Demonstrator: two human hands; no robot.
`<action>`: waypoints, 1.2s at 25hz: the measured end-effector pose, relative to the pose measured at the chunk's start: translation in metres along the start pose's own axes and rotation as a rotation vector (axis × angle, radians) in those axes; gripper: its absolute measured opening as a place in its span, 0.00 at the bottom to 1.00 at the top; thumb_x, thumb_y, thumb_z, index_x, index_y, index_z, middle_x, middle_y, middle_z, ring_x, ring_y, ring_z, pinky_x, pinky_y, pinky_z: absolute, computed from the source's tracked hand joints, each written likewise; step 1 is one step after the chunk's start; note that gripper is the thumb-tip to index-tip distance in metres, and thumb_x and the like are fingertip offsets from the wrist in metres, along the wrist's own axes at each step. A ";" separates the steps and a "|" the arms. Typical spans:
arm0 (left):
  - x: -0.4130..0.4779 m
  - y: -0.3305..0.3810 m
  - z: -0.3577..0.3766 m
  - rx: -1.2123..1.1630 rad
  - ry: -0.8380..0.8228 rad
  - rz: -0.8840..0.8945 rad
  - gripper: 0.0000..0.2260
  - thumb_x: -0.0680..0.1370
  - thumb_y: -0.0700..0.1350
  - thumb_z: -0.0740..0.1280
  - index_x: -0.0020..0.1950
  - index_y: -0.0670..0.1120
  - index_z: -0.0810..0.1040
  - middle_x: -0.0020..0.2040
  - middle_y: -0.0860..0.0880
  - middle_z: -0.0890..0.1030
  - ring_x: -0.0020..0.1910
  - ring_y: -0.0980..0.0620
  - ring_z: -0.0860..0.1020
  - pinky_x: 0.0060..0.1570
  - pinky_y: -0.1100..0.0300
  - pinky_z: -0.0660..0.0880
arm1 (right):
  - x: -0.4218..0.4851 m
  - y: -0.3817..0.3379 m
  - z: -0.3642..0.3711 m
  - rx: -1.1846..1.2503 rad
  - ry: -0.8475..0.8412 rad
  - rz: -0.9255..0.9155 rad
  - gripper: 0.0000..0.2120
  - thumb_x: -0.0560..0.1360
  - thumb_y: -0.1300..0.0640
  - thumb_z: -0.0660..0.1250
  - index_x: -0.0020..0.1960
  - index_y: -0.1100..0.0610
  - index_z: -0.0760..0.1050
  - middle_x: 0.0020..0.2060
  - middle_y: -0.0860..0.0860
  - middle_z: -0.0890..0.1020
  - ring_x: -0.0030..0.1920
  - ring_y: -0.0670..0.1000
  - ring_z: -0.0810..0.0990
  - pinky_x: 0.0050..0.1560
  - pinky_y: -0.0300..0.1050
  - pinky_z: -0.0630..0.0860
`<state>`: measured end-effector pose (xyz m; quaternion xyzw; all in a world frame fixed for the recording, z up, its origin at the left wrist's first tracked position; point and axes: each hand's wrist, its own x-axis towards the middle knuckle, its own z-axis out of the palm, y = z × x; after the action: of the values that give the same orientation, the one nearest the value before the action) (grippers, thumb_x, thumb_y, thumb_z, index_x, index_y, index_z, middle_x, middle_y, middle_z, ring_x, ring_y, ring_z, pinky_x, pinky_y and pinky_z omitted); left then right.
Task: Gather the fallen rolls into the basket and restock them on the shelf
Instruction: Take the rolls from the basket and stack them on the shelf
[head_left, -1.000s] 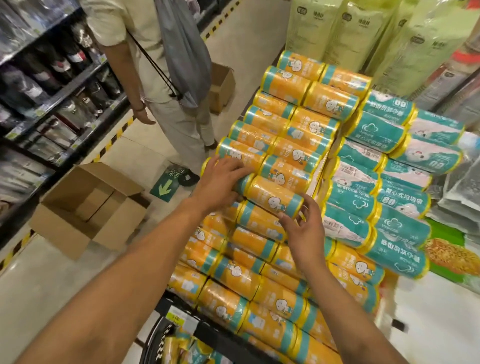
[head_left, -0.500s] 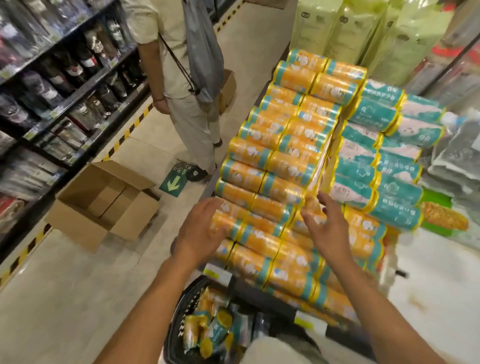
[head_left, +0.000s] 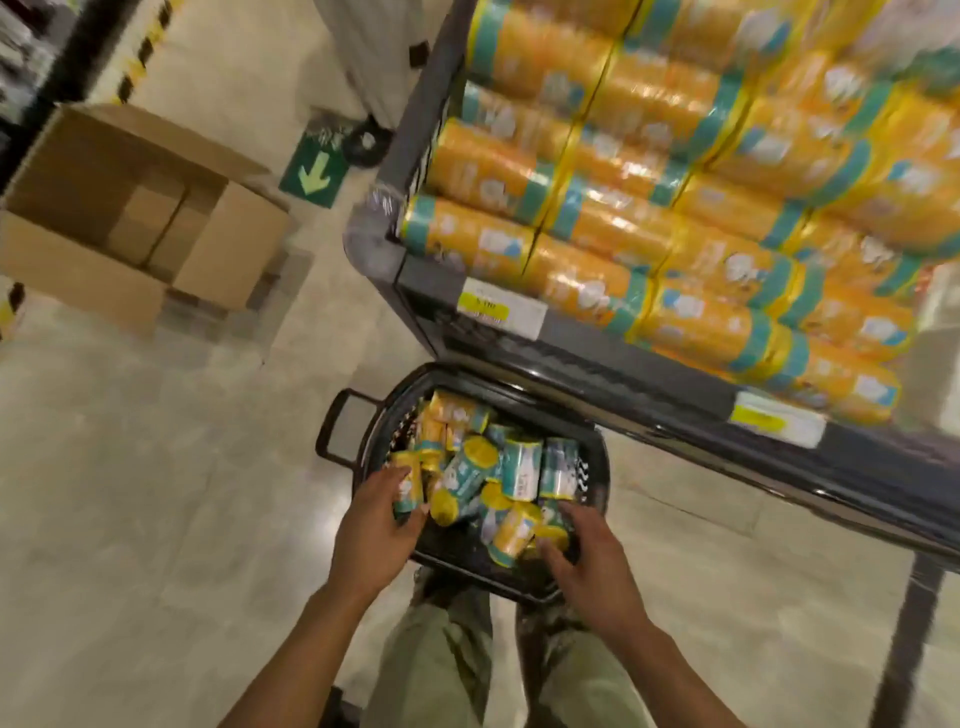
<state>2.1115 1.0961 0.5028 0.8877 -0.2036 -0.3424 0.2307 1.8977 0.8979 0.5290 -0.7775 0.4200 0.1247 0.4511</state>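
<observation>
Left hand (head_left: 382, 525) wraps an orange-and-teal plastic-wrapped roll (head_left: 408, 488) inside the black plastic basket (head_left: 600, 470) — right hand (head_left: 592, 564) curls among the loose rolls (head_left: 519, 473), grip unclear. Grab too many slick wrappers and one may slip floorward before reaching the dark metal shelf (head_left: 623, 358).

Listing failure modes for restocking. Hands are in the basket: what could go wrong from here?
The rolls lie jumbled in the basket, so the right hand could knock some out while grabbing. The left hand only pinches one roll, which might slip. The stack reaches the shelf front edge; additions could roll off.
</observation>
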 end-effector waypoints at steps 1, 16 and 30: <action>0.017 -0.024 0.025 0.006 -0.011 -0.046 0.23 0.76 0.50 0.74 0.70 0.48 0.76 0.66 0.48 0.78 0.65 0.46 0.77 0.61 0.53 0.75 | 0.023 0.019 0.031 -0.001 -0.057 0.021 0.24 0.76 0.50 0.75 0.69 0.54 0.75 0.64 0.51 0.79 0.64 0.55 0.79 0.65 0.43 0.73; 0.200 -0.190 0.239 0.171 0.112 -0.124 0.38 0.69 0.63 0.73 0.72 0.42 0.71 0.57 0.40 0.81 0.55 0.36 0.77 0.53 0.48 0.71 | 0.277 0.101 0.261 -0.153 0.330 -0.125 0.27 0.72 0.56 0.78 0.64 0.69 0.75 0.60 0.67 0.79 0.63 0.68 0.77 0.66 0.49 0.66; 0.117 -0.167 0.156 -0.811 0.147 -0.217 0.25 0.75 0.25 0.68 0.66 0.48 0.75 0.57 0.48 0.83 0.50 0.57 0.84 0.48 0.63 0.80 | 0.255 0.075 0.218 -0.227 0.198 -0.057 0.34 0.65 0.43 0.78 0.66 0.54 0.72 0.58 0.56 0.80 0.61 0.61 0.76 0.59 0.52 0.72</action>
<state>2.1156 1.1288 0.2486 0.7633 0.0594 -0.3530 0.5378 2.0376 0.9176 0.2160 -0.8435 0.4235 0.0814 0.3201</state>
